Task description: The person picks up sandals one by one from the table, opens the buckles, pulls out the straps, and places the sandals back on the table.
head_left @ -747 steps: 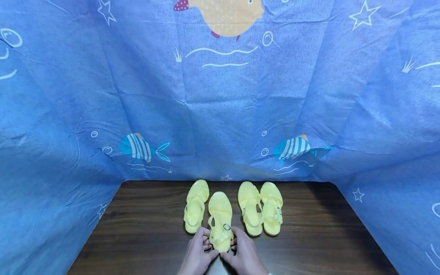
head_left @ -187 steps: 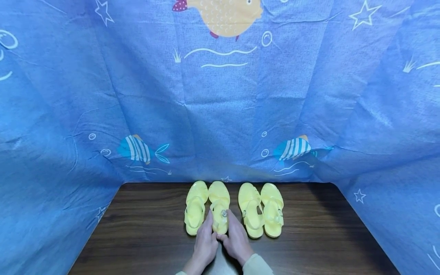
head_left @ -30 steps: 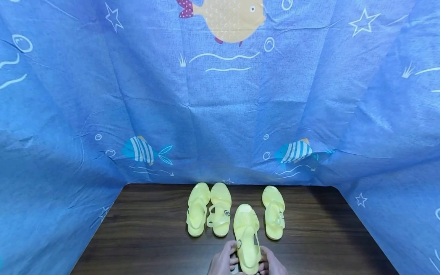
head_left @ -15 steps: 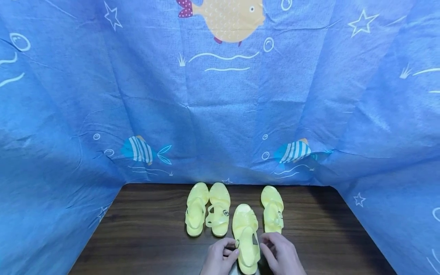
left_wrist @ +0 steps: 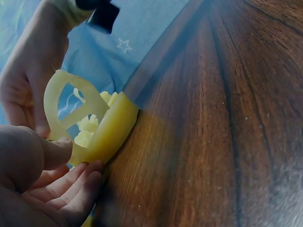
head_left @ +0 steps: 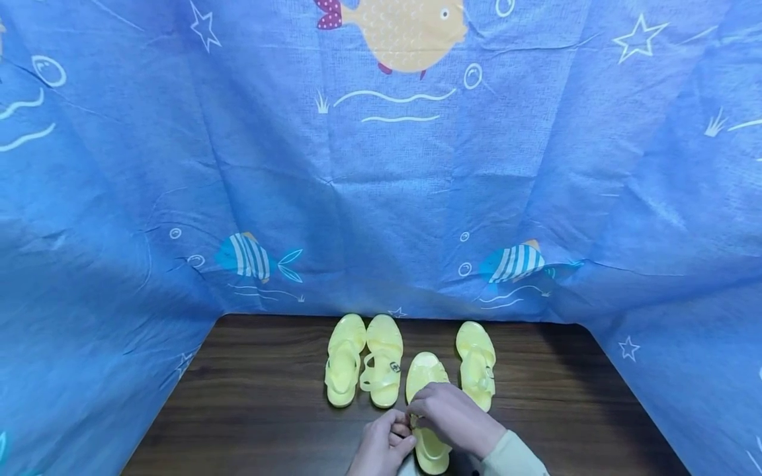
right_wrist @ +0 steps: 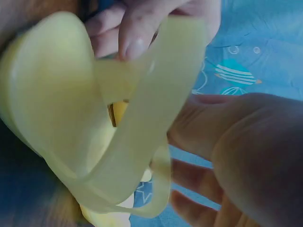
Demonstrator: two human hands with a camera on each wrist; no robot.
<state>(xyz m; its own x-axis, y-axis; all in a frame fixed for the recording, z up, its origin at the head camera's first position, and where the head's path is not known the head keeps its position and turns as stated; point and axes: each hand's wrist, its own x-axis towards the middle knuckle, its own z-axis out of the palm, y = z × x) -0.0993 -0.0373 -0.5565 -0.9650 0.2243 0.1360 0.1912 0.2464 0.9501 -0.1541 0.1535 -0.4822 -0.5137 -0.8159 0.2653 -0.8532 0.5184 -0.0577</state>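
A pale yellow jelly sandal (head_left: 426,369) lies toe-forward at the front of the brown table. My left hand (head_left: 380,444) is at the sandal's left side, thumb and fingers pinching the side strap by the buckle; the left wrist view shows the thumb (left_wrist: 56,153) on the strap. My right hand (head_left: 457,418) reaches across the top of the sandal, its bent fingertips at the same strap. In the right wrist view the heel strap (right_wrist: 142,113) stands up as a loop between the sole and my right hand (right_wrist: 255,137). The hands hide the buckle and the exact fingertip contact.
Two matching yellow sandals, a left one (head_left: 343,370) and a right one (head_left: 383,363), stand side by side at the back. Another sandal (head_left: 475,360) lies just right of my right hand. A blue fish-print cloth (head_left: 381,198) rises behind the table (head_left: 256,410).
My right hand has left the sandal's right side and crossed over to its left strap. The left hand stays at the buckle. Seconds earlier both hands were on the second sandal from the left.
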